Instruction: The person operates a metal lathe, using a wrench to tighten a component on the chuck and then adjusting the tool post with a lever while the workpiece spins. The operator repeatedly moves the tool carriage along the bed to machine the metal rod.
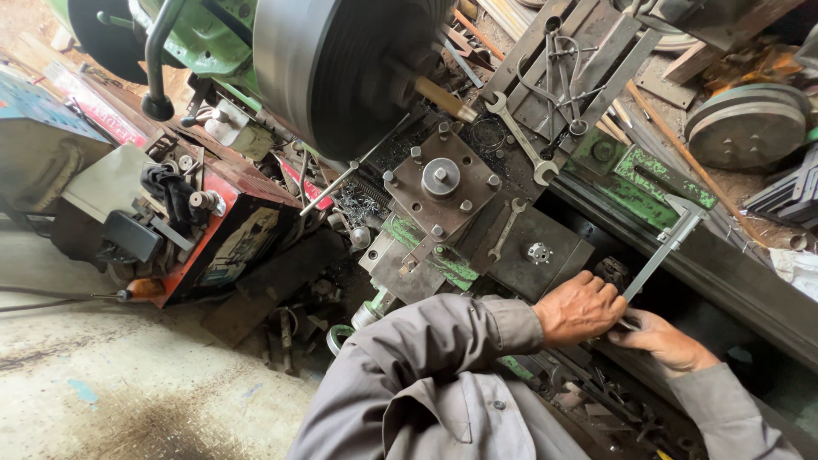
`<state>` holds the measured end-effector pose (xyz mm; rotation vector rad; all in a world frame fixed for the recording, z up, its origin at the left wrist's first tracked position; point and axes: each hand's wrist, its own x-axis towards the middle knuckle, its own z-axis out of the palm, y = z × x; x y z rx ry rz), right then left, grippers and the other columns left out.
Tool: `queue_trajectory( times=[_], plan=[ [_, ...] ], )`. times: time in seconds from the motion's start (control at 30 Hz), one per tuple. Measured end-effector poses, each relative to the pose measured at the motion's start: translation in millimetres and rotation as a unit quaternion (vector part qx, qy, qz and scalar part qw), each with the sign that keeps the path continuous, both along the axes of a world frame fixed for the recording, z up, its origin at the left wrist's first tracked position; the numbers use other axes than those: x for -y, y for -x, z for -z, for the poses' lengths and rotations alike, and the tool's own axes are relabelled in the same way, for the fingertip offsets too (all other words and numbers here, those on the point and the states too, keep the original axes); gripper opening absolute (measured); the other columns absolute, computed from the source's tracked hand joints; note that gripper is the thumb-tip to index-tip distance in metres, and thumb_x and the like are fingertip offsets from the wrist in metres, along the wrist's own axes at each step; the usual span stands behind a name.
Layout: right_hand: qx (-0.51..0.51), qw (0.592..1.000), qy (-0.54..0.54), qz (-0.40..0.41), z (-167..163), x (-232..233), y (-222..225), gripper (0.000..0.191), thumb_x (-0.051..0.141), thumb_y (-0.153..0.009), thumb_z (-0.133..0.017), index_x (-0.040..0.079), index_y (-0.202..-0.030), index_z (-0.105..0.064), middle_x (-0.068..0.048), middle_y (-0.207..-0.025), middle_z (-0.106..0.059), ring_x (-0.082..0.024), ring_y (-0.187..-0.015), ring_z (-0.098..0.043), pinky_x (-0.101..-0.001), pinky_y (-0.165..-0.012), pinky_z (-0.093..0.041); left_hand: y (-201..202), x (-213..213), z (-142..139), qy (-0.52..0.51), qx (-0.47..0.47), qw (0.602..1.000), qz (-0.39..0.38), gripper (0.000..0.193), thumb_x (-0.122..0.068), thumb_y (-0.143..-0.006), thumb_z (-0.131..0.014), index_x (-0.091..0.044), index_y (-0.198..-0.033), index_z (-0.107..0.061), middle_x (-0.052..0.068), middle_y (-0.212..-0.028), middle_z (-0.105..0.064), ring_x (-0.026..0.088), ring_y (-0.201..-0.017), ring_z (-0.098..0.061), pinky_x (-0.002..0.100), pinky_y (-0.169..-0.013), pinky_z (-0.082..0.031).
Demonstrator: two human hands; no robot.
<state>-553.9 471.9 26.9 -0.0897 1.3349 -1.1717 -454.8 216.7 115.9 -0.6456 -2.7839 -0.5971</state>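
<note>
I see both hands on the long grey steel vernier caliper [663, 249], low right beside the green lathe bed [648, 175]: left hand [579, 307] fingers curled tight round its lower end, right hand [663, 341] fingers pinching underneath.

A rectangular label panel [241, 245] sat on the slanted face of the red-orange box, well to the left of the fingers [596, 294] of the left hand; it was dark with pale markings, bordered in red. Farther left and higher, a flat sign-like board [25, 106] lay in blue-green, and just beside it a long red strip [95, 106] with light lettering ran diagonally. A narrow red plate [305, 189] lay between the box and the lathe, up and left of the fingers. No screens or packages were visible.
</note>
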Motion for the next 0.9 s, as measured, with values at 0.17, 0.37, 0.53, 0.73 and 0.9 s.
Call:
queue_trajectory(
  times=[0.17, 0.37, 0.53, 0.73, 0.9],
  plan=[
    [-0.07, 0.992, -0.101, 0.028, -14, 7, -22, 0.06, -0.004, -0.078, -0.072, 0.0, -0.137, -0.059, -0.012, -0.131, -0.068, -0.021, -0.122, -0.062, -0.0375, -0.107, -0.046, 14, -1, -9, -0.037, 0.175, 0.983, 0.032, 0.047, -0.033, -0.073, -0.077, -0.002, -0.105, -0.062, 0.012, -0.097, -0.068, 0.028, -0.091, -0.072, 0.041, -0.084, -0.053],
    [-0.235, 0.969, -0.071, 0.033, -10, 10, -42, 0.063, 0.0, -0.076, -0.078, 0.0, -0.136, -0.058, -0.012, -0.127, -0.069, -0.021, -0.119, -0.063, -0.0378, -0.103, -0.05, 40, -3, -13, -0.034, 0.332, 0.94, 0.075, 0.068, -0.043, -0.064, -0.086, 0.0, -0.113, -0.064, 0.017, -0.111, -0.07, 0.033, -0.106, -0.07, 0.043, -0.089, -0.055],
    [-0.306, 0.943, -0.132, 0.002, -8, 11, -55, 0.051, 0.007, -0.08, -0.078, 0.0, -0.128, -0.061, -0.015, -0.12, -0.075, -0.021, -0.111, -0.07, -0.037, -0.098, -0.055, 57, -11, 1, -0.003, 0.371, 0.922, 0.111, 0.062, -0.035, -0.062, -0.089, 0.001, -0.109, -0.072, 0.017, -0.111, -0.074, 0.03, -0.107, -0.073, 0.039, -0.086, -0.06],
    [-0.438, 0.883, -0.165, -0.014, -10, 19, -67, 0.052, 0.011, -0.081, -0.076, 0.001, -0.129, -0.056, -0.021, -0.12, -0.07, -0.031, -0.113, -0.07, -0.0406, -0.093, -0.056, 71, -27, 23, 0.023, 0.349, 0.929, 0.123, 0.062, -0.029, -0.055, -0.089, 0.003, -0.104, -0.07, 0.017, -0.103, -0.074, 0.028, -0.1, -0.074, 0.036, -0.081, -0.06],
    [-0.567, 0.801, -0.182, -0.063, -2, 18, -74, 0.061, 0.015, -0.077, -0.077, 0.003, -0.132, -0.054, -0.023, -0.124, -0.066, -0.042, -0.114, -0.064, -0.0465, -0.09, -0.054, 48, -33, 36, -0.041, 0.258, 0.965, 0.022, 0.033, -0.018, -0.072, -0.074, 0.002, -0.096, -0.064, 0.017, -0.086, -0.075, 0.028, -0.076, -0.076, 0.044, -0.067, -0.059]
  ],
)
